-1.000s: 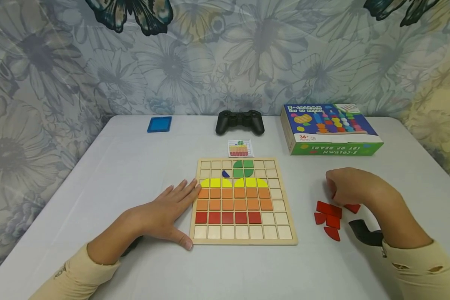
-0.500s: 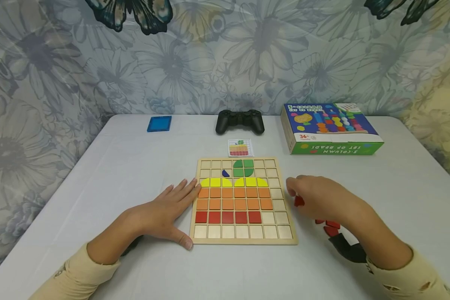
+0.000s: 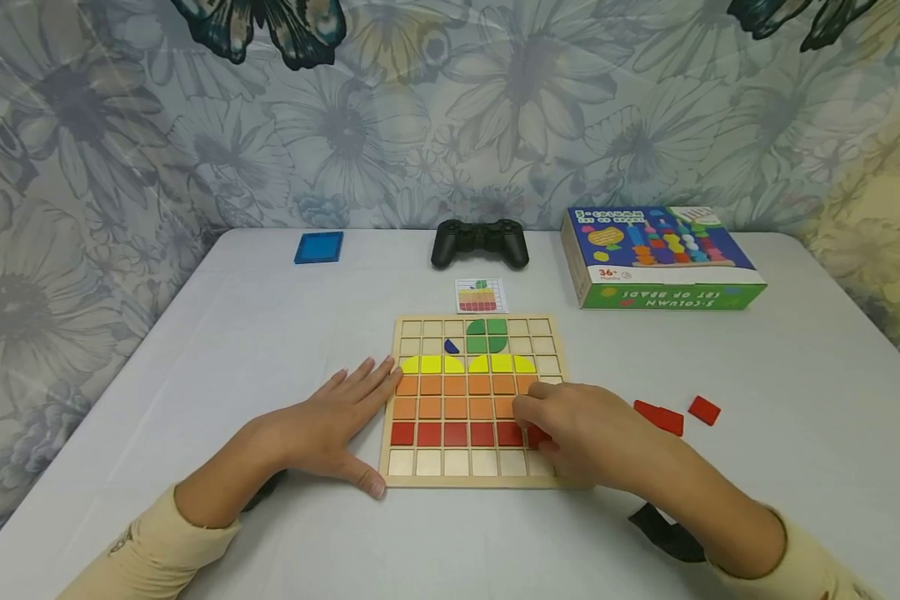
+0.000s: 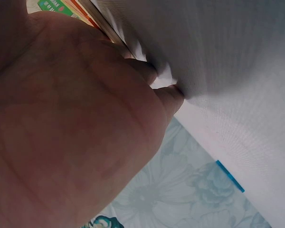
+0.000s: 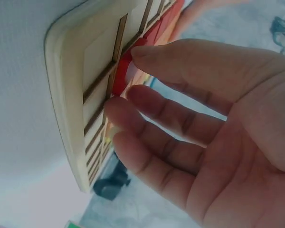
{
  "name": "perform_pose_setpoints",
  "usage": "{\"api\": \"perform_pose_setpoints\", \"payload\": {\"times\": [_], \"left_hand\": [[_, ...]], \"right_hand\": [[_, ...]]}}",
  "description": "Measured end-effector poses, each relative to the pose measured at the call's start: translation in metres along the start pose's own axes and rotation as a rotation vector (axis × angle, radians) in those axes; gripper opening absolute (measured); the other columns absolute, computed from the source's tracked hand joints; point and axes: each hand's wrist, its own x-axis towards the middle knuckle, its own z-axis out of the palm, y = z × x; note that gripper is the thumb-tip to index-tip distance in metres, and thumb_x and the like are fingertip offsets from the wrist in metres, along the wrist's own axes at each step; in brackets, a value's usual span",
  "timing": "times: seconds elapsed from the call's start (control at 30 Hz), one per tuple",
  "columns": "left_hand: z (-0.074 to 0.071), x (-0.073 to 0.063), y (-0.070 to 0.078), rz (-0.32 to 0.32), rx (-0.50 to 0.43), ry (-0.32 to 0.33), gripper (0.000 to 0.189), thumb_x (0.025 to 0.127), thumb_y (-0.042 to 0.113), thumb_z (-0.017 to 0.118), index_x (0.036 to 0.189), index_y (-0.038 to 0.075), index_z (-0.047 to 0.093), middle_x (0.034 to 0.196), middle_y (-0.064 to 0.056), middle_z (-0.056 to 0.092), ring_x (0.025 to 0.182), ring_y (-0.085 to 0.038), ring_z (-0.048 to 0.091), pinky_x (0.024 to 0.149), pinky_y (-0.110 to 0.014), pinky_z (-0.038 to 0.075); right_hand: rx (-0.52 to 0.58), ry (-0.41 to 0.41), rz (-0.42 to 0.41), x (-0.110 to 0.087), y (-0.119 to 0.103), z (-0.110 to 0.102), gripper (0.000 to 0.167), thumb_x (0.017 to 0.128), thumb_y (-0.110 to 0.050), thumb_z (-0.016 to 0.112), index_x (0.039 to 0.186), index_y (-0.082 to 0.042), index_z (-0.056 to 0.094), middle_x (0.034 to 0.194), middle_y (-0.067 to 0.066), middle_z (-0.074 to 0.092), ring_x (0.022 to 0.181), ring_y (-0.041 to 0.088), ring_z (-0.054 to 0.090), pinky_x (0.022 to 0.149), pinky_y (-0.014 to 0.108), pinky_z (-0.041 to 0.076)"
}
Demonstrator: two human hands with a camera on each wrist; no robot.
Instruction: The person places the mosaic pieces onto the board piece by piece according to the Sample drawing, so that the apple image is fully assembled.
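Note:
A wooden grid board (image 3: pixel 487 482) lies on the table, filled with rows of green, yellow, orange and red tiles and one blue piece. My left hand (image 3: pixel 322 442) rests with spread fingers on its left edge; in the left wrist view the palm (image 4: pixel 76 118) hides most of the board. My right hand (image 3: pixel 592 429) is over the board's right side. Its thumb and fingertips pinch a red square tile (image 5: pixel 125 73) at the right end of the red row. That tile (image 3: pixel 537 437) is partly covered by the fingers in the head view.
Loose red pieces (image 3: pixel 658 417) and a single red tile (image 3: pixel 704 410) lie right of the board. Behind it are a small pattern card (image 3: pixel 482 296), a black game controller (image 3: pixel 480 243), a blue square object (image 3: pixel 318 247) and a bead-set box (image 3: pixel 667 258).
My right hand has picked up a red tile from the loose pieces and carried it left to the board's red row. The left hand has stayed in place.

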Motion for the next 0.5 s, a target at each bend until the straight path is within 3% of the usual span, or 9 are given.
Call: {"api": "perform_pose_setpoints", "payload": {"times": [0.23, 0.37, 0.5], "left_hand": [[0.000, 0.001, 0.000, -0.009, 0.000, -0.002, 0.138, 0.062, 0.080, 0.074, 0.163, 0.017, 0.005, 0.168, -0.002, -0.004, 0.152, -0.027, -0.008, 0.120, -0.052, 0.001], [0.000, 0.001, 0.000, -0.006, -0.006, -0.004, 0.138, 0.062, 0.080, 0.074, 0.163, 0.017, 0.005, 0.168, -0.002, -0.004, 0.152, -0.027, -0.008, 0.120, -0.053, 0.001], [0.000, 0.001, 0.000, -0.003, -0.005, -0.005, 0.138, 0.061, 0.080, 0.073, 0.163, 0.017, 0.004, 0.168, -0.002, -0.005, 0.152, -0.027, -0.009, 0.120, -0.053, 0.000]], "right_hand": [[0.022, 0.024, -0.013, 0.002, 0.002, 0.002, 0.022, 0.079, -0.007, 0.085, 0.090, -0.017, 0.069, 0.075, -0.009, 0.054, 0.064, 0.011, 0.050, 0.063, 0.026, 0.052], [0.074, -0.007, 0.001, -0.002, 0.010, -0.007, 0.022, 0.081, -0.004, 0.082, 0.087, -0.019, 0.069, 0.078, -0.011, 0.057, 0.070, 0.010, 0.053, 0.066, 0.027, 0.053], [0.066, -0.116, 0.150, -0.013, 0.029, -0.023, 0.021, 0.080, -0.006, 0.084, 0.091, -0.018, 0.070, 0.082, -0.007, 0.062, 0.075, 0.014, 0.056, 0.068, 0.032, 0.055]]}}
